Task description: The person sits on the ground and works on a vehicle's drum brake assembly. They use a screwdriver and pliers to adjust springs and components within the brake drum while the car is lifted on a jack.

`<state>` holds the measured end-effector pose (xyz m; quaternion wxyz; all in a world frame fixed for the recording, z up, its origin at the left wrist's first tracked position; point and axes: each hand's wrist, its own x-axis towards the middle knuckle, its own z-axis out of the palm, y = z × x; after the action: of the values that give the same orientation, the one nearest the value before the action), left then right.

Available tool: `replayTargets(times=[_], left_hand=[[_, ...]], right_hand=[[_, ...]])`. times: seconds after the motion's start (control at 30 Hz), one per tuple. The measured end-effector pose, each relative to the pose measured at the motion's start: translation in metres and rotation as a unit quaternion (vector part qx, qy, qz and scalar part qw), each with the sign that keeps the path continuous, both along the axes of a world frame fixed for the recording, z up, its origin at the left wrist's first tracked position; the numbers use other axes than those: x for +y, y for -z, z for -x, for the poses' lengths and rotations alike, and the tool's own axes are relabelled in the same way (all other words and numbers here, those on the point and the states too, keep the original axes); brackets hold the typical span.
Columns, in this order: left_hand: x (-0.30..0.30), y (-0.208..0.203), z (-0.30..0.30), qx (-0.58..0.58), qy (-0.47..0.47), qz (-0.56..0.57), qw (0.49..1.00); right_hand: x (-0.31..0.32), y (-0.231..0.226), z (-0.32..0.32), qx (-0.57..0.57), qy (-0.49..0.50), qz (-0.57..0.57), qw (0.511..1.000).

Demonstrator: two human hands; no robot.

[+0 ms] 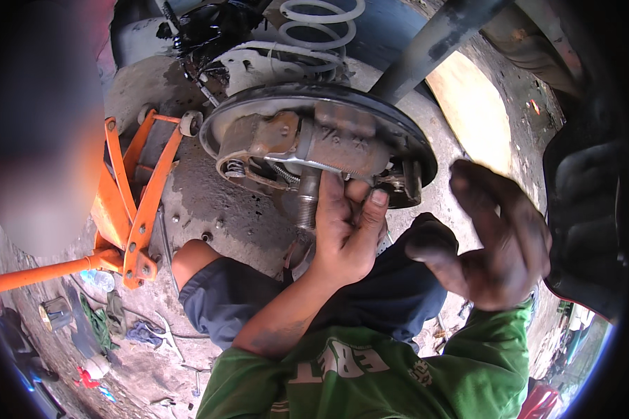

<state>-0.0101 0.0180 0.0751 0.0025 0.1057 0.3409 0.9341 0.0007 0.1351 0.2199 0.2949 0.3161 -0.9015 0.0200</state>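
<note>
A rusty drum brake assembly hangs before me on its round, dark backing plate (220,129). A curved brake shoe (346,150) faces up on it, and a threaded spindle (307,202) points toward me. My left hand (346,234) is closed at the shoe's lower edge, beside the spindle, thumb raised; its fingertips are partly hidden under the shoe. Small springs (235,168) show at the assembly's left side. To the right, apart from the brake, my blackened right hand (500,237) is lifted with fingers apart, blurred by motion and holding nothing visible.
An orange floor jack (140,216) stands at the left. Behind the brake are a pale coil spring (321,45) and a thick grey tube (433,52). Rags (101,321), a can (56,313) and a plastic bottle (98,279) lie on the ground at the lower left.
</note>
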Motion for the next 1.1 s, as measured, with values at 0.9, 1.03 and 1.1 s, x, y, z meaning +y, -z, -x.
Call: replayTargets(times=[0.9,1.03,1.1], left_hand=[[0.021,-0.018,-0.009,-0.142,-0.047,-0.140,0.979],[0.024,-0.014,-0.013,-0.189,-0.146,-0.056,0.969],[0.026,-0.009,-0.013,-0.069,-0.177,0.024,0.982]], right_hand=[[0.008,0.083,0.017,-0.019,0.071,0.142,0.987],[0.006,0.079,0.013,-0.036,0.086,0.154,0.984],[0.006,0.077,0.010,-0.067,0.117,0.160,0.978]])
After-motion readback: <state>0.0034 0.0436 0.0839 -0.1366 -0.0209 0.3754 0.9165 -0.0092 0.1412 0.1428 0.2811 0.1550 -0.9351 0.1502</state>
